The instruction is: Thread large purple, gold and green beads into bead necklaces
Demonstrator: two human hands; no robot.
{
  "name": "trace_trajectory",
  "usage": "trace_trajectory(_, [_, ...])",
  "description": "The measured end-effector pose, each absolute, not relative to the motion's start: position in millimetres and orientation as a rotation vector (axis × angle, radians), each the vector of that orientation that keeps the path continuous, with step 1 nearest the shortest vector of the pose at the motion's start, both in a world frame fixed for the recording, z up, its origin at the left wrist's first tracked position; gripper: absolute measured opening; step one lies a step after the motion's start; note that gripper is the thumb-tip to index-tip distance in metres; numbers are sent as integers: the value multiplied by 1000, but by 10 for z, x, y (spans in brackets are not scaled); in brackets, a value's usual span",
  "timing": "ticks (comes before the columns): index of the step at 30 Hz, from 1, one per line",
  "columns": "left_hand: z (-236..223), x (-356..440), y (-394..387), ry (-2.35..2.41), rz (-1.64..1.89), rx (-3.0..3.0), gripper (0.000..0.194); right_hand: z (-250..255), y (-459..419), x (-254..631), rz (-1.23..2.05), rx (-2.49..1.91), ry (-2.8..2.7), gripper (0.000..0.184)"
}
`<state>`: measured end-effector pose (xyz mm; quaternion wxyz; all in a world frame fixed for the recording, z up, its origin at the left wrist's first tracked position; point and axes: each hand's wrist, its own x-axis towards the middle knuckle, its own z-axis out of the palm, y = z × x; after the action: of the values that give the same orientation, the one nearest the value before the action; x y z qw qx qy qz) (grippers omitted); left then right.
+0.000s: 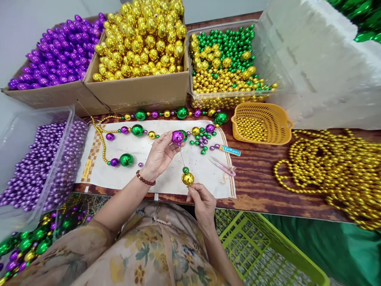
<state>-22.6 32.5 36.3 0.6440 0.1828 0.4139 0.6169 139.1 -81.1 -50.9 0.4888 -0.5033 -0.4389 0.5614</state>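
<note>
My left hand [162,153] is closed on a large shiny purple bead [177,137]; a green bead shows partly behind it. A thin string runs down from there to a small green bead [185,170] and a large gold bead [187,179]. That gold bead is pinched at its lower edge by my right hand [202,202]. Beyond my hands, a strand of purple, green and gold beads [137,130] curves over a white cloth [160,184]. Loose small green and purple beads [203,140] lie to the right of my left hand.
Pink-handled thread snips [223,166] and a blue-labelled stick [229,150] lie at the cloth's right. Behind stand cardboard boxes [139,91] of beads, a clear bin [229,95] and an orange basket [282,135]. Gold bead strands [342,167] are heaped at right, a purple-bead tub [38,194] at left.
</note>
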Motion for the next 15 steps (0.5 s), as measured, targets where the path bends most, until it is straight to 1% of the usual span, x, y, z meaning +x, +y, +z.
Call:
trace_trajectory(5, [360,-221,317,898,1447,512,27,-488,-802,1381,1377,-1227,-1036,21])
trace_trajectory(10, [386,-139,219,942,1488,749,30,-493,-739,1313,1417,-1186,-938,21])
trace_trajectory(15, [424,-68,64,976,1528,963,27,-529,-693,1231,1436,-1101,-885,22])
